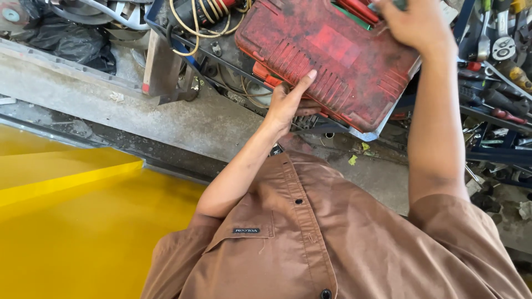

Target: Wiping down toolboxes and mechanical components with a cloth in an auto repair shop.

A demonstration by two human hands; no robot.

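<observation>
Fingers of left hand (288, 102) & right hand (413, 22) clamped on red tool case (332, 61).

Tool rack (499, 72) crowds right — concrete floor (183, 119) open.

One head camera looks steeply down from close above, over the brown shirt (332, 243) at the bottom of the frame.
</observation>
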